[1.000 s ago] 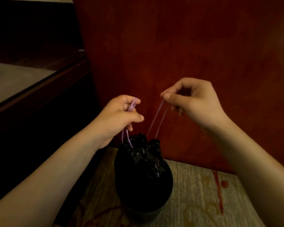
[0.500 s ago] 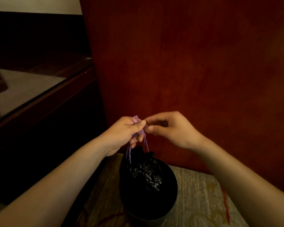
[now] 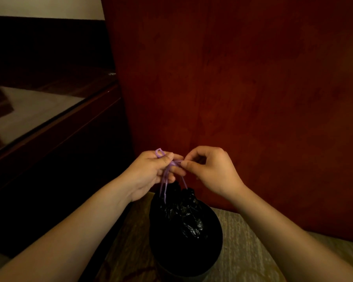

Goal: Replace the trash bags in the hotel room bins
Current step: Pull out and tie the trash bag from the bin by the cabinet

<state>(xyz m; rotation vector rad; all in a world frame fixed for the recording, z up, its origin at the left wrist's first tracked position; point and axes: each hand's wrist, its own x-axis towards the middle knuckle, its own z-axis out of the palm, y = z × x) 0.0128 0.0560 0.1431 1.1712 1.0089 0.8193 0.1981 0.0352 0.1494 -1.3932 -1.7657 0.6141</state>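
Where the red wooden panel point(image 3: 243, 98) rises behind, it closes off the far side, and a dark ledge point(image 3: 59, 123) hems in the left. Patterned carpet point(image 3: 253, 251) lies open to the right of the bin point(image 3: 202, 276). The black bag point(image 3: 183, 220) sits in the bin, its neck gathered just under the hands. The left hand point(image 3: 151, 171) pinches the purple drawstring point(image 3: 165, 182) loops, and the right hand point(image 3: 212, 171) pinches the strings beside it, fingertips nearly touching.
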